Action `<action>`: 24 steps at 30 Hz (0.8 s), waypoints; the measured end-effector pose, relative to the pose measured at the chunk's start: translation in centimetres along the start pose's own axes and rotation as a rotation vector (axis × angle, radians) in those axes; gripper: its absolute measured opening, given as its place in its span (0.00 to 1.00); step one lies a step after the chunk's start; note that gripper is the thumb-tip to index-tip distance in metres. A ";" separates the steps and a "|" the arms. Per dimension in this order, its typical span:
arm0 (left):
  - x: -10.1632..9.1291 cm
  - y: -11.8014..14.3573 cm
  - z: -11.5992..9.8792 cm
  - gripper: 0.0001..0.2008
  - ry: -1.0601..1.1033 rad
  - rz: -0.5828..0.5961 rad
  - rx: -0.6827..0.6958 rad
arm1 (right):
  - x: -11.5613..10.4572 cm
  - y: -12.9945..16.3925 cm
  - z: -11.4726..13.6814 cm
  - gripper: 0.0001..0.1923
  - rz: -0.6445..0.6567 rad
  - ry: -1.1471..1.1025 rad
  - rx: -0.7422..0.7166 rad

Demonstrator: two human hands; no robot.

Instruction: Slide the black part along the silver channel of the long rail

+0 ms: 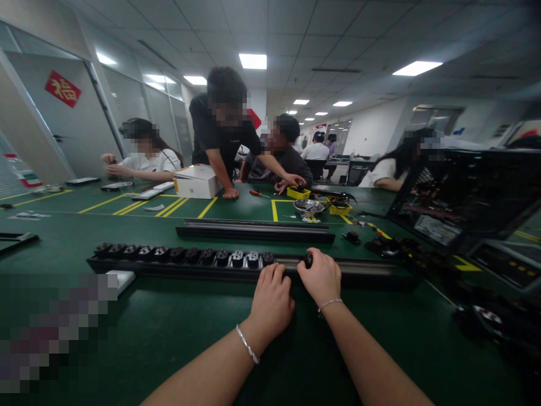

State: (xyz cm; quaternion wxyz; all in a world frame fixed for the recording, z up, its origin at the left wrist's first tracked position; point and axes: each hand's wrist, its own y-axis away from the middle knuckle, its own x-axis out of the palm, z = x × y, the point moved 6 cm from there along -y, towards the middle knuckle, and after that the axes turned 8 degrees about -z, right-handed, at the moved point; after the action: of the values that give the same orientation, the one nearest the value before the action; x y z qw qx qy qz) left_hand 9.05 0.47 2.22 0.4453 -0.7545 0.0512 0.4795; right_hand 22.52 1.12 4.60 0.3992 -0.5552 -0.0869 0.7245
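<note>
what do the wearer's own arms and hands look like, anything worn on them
Both forearms are bare, with no sleeves in view and no gloves. The left hand has a thin silvery beaded bracelet at the wrist. The right hand wears a finer, pale chain bracelet at its wrist. No rings or watch can be made out.

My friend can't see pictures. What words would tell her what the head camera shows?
Two bare hands work at a long black socket rail on a green table: the left hand rests against the rail, the right hand holds a small black part on it. Across the table, several people sit or lean near a white box.
</note>
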 end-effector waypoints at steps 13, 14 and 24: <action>0.1 0.0 0.0 0.12 0.012 -0.005 0.001 | -0.2 0.0 0.0 0.17 0.012 -0.020 -0.003; 0.1 0.0 0.0 0.12 0.012 -0.004 0.000 | -0.2 0.0 0.0 0.16 0.017 -0.018 -0.005; 0.1 0.0 0.0 0.12 0.004 -0.007 0.003 | -0.2 -0.1 -0.2 0.13 0.010 0.010 -0.048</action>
State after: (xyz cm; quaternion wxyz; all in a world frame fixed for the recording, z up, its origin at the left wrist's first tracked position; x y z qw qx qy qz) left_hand 9.11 0.47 2.10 0.4479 -0.7549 0.0502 0.4765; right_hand 22.76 0.99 4.77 0.3828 -0.5688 -0.0995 0.7212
